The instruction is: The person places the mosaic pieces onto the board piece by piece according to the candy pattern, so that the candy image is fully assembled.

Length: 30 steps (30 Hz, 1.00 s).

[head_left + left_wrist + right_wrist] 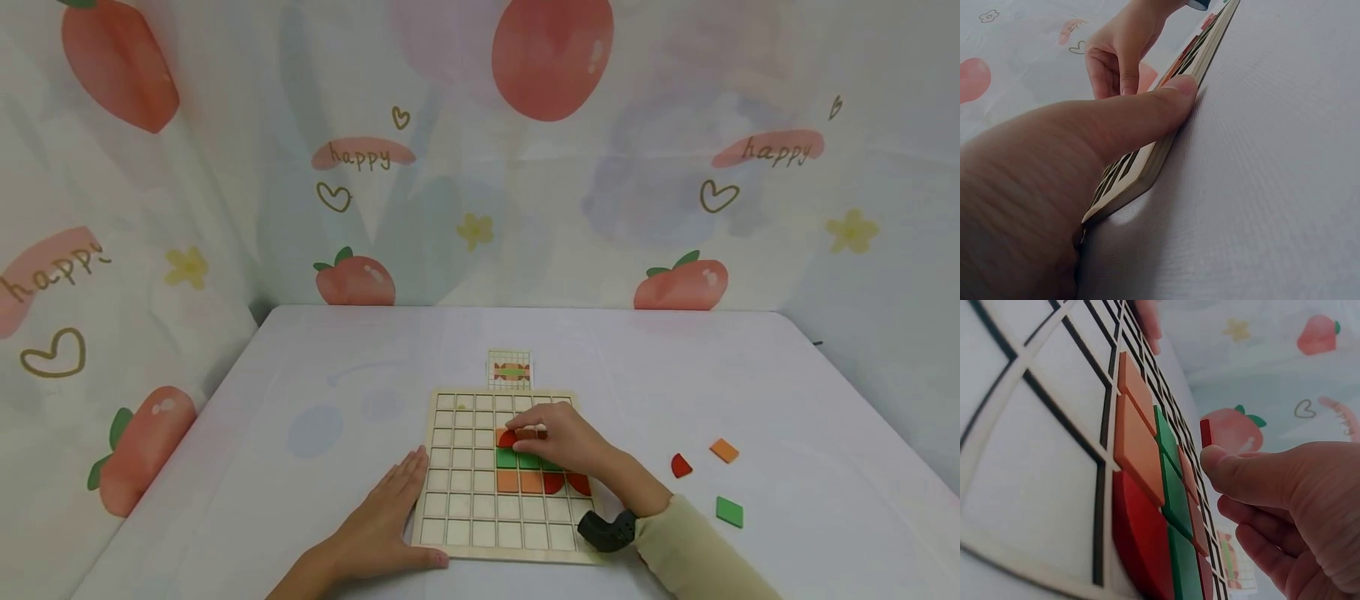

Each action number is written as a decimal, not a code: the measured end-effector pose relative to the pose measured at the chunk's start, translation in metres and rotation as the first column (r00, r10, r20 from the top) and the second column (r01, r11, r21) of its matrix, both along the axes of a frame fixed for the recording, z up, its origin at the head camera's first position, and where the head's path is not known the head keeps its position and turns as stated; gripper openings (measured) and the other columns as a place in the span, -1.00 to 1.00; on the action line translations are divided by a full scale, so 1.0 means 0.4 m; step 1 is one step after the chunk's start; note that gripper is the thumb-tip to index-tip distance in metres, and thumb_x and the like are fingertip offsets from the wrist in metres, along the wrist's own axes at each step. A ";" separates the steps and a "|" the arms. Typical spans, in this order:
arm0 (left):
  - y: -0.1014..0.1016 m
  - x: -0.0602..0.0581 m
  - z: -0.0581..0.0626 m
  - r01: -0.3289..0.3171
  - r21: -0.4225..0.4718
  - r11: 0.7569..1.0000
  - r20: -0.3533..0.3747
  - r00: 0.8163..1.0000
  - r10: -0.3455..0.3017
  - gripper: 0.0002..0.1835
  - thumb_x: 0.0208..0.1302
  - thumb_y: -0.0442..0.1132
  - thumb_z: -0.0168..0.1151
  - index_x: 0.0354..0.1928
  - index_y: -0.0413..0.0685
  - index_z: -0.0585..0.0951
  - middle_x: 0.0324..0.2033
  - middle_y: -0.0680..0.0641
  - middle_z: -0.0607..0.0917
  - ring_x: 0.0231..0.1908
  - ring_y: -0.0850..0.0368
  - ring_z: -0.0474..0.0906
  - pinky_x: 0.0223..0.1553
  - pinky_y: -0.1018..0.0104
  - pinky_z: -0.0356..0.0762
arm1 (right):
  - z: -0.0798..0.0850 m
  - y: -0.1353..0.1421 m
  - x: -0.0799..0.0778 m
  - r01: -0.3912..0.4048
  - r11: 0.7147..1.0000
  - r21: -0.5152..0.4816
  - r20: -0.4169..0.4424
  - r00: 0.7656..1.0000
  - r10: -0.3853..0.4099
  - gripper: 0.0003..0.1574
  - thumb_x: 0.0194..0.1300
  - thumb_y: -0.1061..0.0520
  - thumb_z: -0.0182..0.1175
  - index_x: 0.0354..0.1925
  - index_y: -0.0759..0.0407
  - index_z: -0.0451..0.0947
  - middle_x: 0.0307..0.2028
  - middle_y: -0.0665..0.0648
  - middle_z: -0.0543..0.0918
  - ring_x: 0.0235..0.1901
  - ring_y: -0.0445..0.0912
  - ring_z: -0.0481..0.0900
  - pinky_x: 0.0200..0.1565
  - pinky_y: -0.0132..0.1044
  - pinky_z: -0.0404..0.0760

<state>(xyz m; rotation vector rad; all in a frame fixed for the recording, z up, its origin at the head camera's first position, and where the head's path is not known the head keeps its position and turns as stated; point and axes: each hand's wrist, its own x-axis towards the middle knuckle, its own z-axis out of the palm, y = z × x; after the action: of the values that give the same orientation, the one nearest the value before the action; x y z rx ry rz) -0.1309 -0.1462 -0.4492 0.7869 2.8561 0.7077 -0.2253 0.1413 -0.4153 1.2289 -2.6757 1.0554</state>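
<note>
One red piece (pixel 507 439): our right hand (pixel 562 435) pinches it above the board (pixel 484 506), beyond the green tiles (pixel 507 457); our left hand (pixel 381 523), fingers straight, is farther, touching the board's near-left corner.

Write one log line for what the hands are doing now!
left hand: touching grid board | right hand: pinching red piece above board | loose, right of board: red wedge, orange tile, green tile

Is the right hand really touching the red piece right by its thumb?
Touching. The right wrist view shows it: the red piece sticks up from the pinch of the right hand, with no gap between them.
</note>
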 end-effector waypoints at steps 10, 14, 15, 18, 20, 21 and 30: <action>0.001 0.000 0.001 -0.006 0.001 1.000 0.015 1.000 0.006 0.31 -0.19 0.58 0.04 0.43 -0.17 -0.14 0.42 -0.04 -0.14 0.38 0.10 -0.25 0.31 0.09 -0.13 | -0.004 -0.031 -0.006 0.003 1.000 0.008 -0.007 1.000 -0.003 -0.67 0.13 0.19 0.30 -0.10 0.29 0.62 -0.19 0.10 0.67 -0.14 -0.06 0.59 -0.13 -0.25 0.57; 0.001 0.000 0.003 -0.005 0.003 1.000 0.026 1.000 0.005 0.31 -0.19 0.57 0.05 0.42 -0.18 -0.13 0.42 -0.06 -0.13 0.38 0.08 -0.24 0.31 0.07 -0.13 | -0.001 -0.046 -0.005 0.001 1.000 0.016 0.019 1.000 -0.001 -0.66 0.13 0.21 0.29 -0.09 0.29 0.61 -0.17 0.11 0.66 -0.11 -0.05 0.58 -0.12 -0.26 0.56; 0.001 0.001 0.003 -0.005 0.004 1.000 0.027 1.000 0.005 0.31 -0.19 0.57 0.05 0.42 -0.18 -0.13 0.42 -0.06 -0.13 0.38 0.07 -0.24 0.31 0.06 -0.13 | 0.000 -0.049 -0.005 0.000 1.000 0.020 0.022 1.000 -0.001 -0.66 0.14 0.21 0.29 -0.09 0.29 0.61 -0.16 0.12 0.66 -0.11 -0.04 0.58 -0.12 -0.25 0.56; 0.001 0.001 0.002 -0.004 0.005 1.000 0.025 1.000 0.004 0.31 -0.18 0.57 0.06 0.42 -0.18 -0.13 0.42 -0.06 -0.13 0.38 0.07 -0.24 0.31 0.07 -0.14 | 0.001 -0.059 -0.006 0.008 0.999 0.037 0.019 1.000 -0.008 -0.68 0.14 0.22 0.28 -0.10 0.28 0.61 -0.17 0.13 0.66 -0.12 -0.03 0.58 -0.14 -0.23 0.57; 0.001 0.001 0.002 -0.002 0.004 1.000 0.018 1.000 0.002 0.30 -0.18 0.56 0.06 0.42 -0.18 -0.12 0.41 -0.07 -0.12 0.38 0.07 -0.23 0.31 0.06 -0.13 | 0.000 -0.065 -0.010 0.020 0.999 0.050 0.028 0.999 -0.022 -0.69 0.14 0.22 0.28 -0.10 0.28 0.62 -0.17 0.13 0.66 -0.12 -0.03 0.58 -0.15 -0.23 0.57; 0.001 0.000 0.001 -0.002 0.005 1.000 0.014 1.000 0.002 0.30 -0.18 0.56 0.07 0.42 -0.19 -0.11 0.41 -0.07 -0.11 0.38 0.06 -0.23 0.31 0.05 -0.12 | 0.000 -0.068 -0.011 0.029 0.998 0.055 0.037 0.999 -0.031 -0.69 0.14 0.21 0.28 -0.10 0.27 0.62 -0.17 0.12 0.66 -0.13 -0.03 0.58 -0.16 -0.24 0.57; -0.001 -0.002 0.000 0.000 0.004 1.000 0.007 1.000 -0.001 0.29 -0.16 0.56 0.05 0.42 -0.19 -0.12 0.41 -0.07 -0.12 0.38 0.06 -0.23 0.31 0.05 -0.11 | 0.003 -0.089 -0.017 0.083 0.992 0.094 0.089 0.992 -0.092 -0.70 0.11 0.22 0.31 -0.13 0.26 0.64 -0.21 0.11 0.68 -0.19 -0.07 0.60 -0.25 -0.33 0.57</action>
<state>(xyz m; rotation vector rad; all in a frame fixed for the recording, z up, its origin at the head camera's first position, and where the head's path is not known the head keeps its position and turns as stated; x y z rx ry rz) -0.1317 -0.1466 -0.4493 0.7842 2.8490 0.7154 -0.2322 0.1056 -0.4141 1.0892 -2.8470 1.0157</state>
